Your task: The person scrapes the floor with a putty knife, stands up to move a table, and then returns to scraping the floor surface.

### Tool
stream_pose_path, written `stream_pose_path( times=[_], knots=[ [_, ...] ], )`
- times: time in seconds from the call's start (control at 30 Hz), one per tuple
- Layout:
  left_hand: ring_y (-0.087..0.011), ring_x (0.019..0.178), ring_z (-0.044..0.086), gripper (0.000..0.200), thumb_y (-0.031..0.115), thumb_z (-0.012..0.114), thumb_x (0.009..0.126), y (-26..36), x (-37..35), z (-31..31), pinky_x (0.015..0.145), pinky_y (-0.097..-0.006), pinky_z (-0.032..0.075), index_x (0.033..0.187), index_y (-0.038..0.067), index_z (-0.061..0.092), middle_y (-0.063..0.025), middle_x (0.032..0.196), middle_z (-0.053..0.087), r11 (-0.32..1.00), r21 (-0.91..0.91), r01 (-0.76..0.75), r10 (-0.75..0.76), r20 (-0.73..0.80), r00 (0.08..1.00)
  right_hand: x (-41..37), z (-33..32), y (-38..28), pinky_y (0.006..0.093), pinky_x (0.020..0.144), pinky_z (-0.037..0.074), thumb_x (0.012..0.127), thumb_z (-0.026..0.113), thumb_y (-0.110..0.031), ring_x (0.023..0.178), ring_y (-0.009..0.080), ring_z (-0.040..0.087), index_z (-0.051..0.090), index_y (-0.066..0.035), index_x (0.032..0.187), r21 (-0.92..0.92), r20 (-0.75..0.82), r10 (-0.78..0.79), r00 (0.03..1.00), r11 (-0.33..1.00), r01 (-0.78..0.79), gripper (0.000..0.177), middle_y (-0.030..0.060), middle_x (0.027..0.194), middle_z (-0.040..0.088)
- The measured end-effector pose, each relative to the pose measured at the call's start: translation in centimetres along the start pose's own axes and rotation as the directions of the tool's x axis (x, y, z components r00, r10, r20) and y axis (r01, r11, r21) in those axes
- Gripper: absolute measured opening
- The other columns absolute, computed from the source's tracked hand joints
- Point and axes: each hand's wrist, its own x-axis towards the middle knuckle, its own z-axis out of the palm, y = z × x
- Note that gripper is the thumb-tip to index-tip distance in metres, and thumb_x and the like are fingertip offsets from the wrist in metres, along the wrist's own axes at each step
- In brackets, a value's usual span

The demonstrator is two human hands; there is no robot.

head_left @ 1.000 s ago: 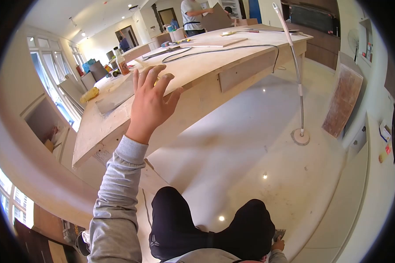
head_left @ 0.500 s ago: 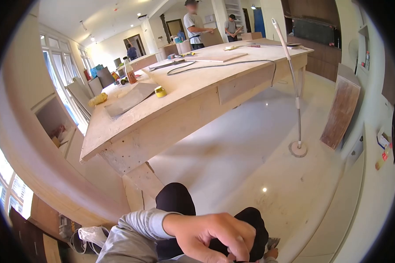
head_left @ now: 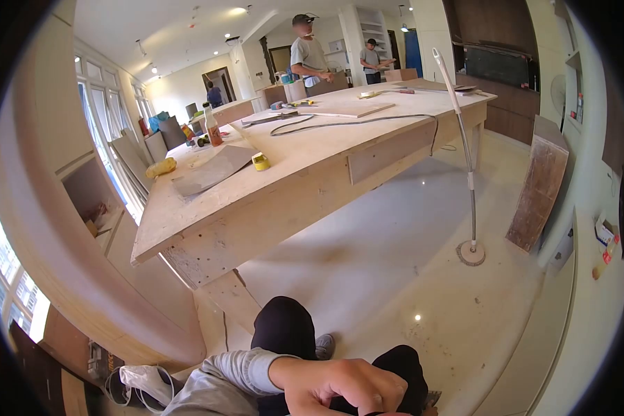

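- Head camera catches your left hand [head_left: 343, 390] at the bottom edge, with the fingers curled together in a loose fist. The frame cuts off the fingertips, so you cannot tell whether anything sits inside.
- Your right hand is out of view.
- Just beyond the knuckles is your black-trousered knee [head_left: 284, 326]. You cannot tell whether the fist touches it.
- A grey shoe [head_left: 324, 344] shows just past that knee.
- Back along your grey sleeve [head_left: 236, 371], on the wrist side, a white bag [head_left: 142, 380] lies on the floor.
- Well beyond the fist stands a plywood workbench [head_left: 270, 208]. On it, a yellow tape measure [head_left: 261, 162] lies just beside a grey tile [head_left: 211, 171].
- Far off on the finger side, a pole with a round base [head_left: 471, 253] stands on the floor.
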Motion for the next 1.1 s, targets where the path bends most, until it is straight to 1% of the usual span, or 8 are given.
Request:
stream_pose_path(
  times=[0.17,0.27,0.37,0.47,0.53,0.7,0.8,1.1],
  knots=[
    [-0.0298,0.071,0.055,0.03,0.025,0.057,0.097,0.3,-0.5,-0.5,0.064,-0.041,0.042,0.082,-0.001,0.061,-0.0149,0.081,0.059,0.988,0.155,0.027,-0.066,0.252,0.965,-0.3,0.4,0.8,0.0355,0.093,0.046,0.1,0.047,-0.031,0.113,0.0279,0.06,0.051,-0.002,0.135,0.407,0.051,-0.025,0.998,0.913,0.002,0.046,0.0143,0.122,0.063],
    [-0.0307,0.074,0.057,0.029,0.027,0.063,0.094,2.7,-0.9,-1.1,0.069,-0.0432,0.045,0.086,-0.001,0.064,-0.0143,0.083,0.061,0.93,0.357,0.089,-0.113,0.048,0.992,-0.6,0.8,1.9,0.0353,0.095,0.044,0.1,0.046,-0.033,0.115,0.0269,0.059,0.056,0.0,0.131,0.574,0.082,-0.036,0.996,0.818,-0.018,0.047,0.0136,0.123,0.063],
    [-0.0273,0.077,0.062,0.024,0.025,0.077,0.085,7.1,-0.9,-2.8,0.073,-0.0406,0.052,0.09,0.003,0.07,-0.0112,0.082,0.063,0.601,0.785,0.148,0.035,-0.212,0.977,-1.2,1.0,2.4,0.0351,0.096,0.043,0.1,0.045,-0.034,0.117,0.0262,0.059,0.059,0.001,0.129,0.6,0.089,-0.033,0.996,0.8,-0.027,0.048,0.0131,0.124,0.064],
    [-0.022,0.076,0.061,0.033,0.028,0.08,0.08,11.6,-0.4,-3.7,0.065,-0.0357,0.052,0.101,0.003,0.071,-0.0111,0.088,0.065,0.174,0.984,-0.022,0.309,-0.034,0.95,-1.4,0.5,1.3,0.0365,0.096,0.044,0.099,0.042,-0.026,0.115,0.0267,0.059,0.059,0.001,0.129,0.549,0.044,-0.004,0.999,0.836,-0.021,0.044,0.0145,0.124,0.064],
    [-0.0222,0.083,0.059,0.044,0.04,0.071,0.086,15.1,0.2,-2.2,0.071,-0.0387,0.051,0.117,0.01,0.064,-0.008,0.095,0.064,-0.133,0.99,-0.057,0.314,0.097,0.945,-1.1,0.0,0.3,0.0384,0.084,0.054,0.104,0.037,-0.027,0.101,0.0332,0.064,0.033,-0.014,0.149,-0.245,0.048,0.01,0.999,0.97,0.002,0.048,0.02,0.116,0.059],
    [-0.0212,0.113,0.055,0.06,0.053,0.047,0.098,20.6,1.1,3.0,0.087,-0.0371,0.046,0.145,0.016,0.044,-0.0038,0.135,0.056,-0.579,0.784,-0.224,0.12,0.354,0.928,-0.7,0.9,0.9,0.0383,0.087,0.053,0.098,0.047,-0.021,0.103,0.0331,0.063,0.031,-0.018,0.151,-0.221,-0.026,-0.054,0.998,0.974,0.047,0.055,0.0199,0.115,0.058],
    [-0.0218,0.114,0.055,0.06,0.053,0.047,0.098,21.6,1.3,4.4,0.088,-0.038,0.046,0.145,0.016,0.044,-0.0041,0.135,0.056,-0.669,0.706,-0.233,0.095,0.392,0.915,-0.8,0.5,1.2,0.0406,0.087,0.053,0.098,0.048,-0.023,0.103,0.0348,0.063,0.032,-0.019,0.15,-0.223,-0.042,-0.062,0.997,0.974,0.051,0.055,0.0208,0.115,0.059],
    [-0.0233,0.115,0.054,0.059,0.053,0.046,0.098,21.1,-0.8,-1.5,0.091,-0.0409,0.043,0.143,0.016,0.044,-0.0049,0.133,0.056,-0.746,0.626,0.226,0.304,0.018,0.953,-0.2,1.0,2.6,0.0427,0.087,0.052,0.097,0.046,-0.027,0.104,0.0361,0.063,0.031,-0.019,0.151,-0.199,-0.021,-0.094,0.995,0.976,0.088,0.056,0.0222,0.114,0.06]
  ],
)
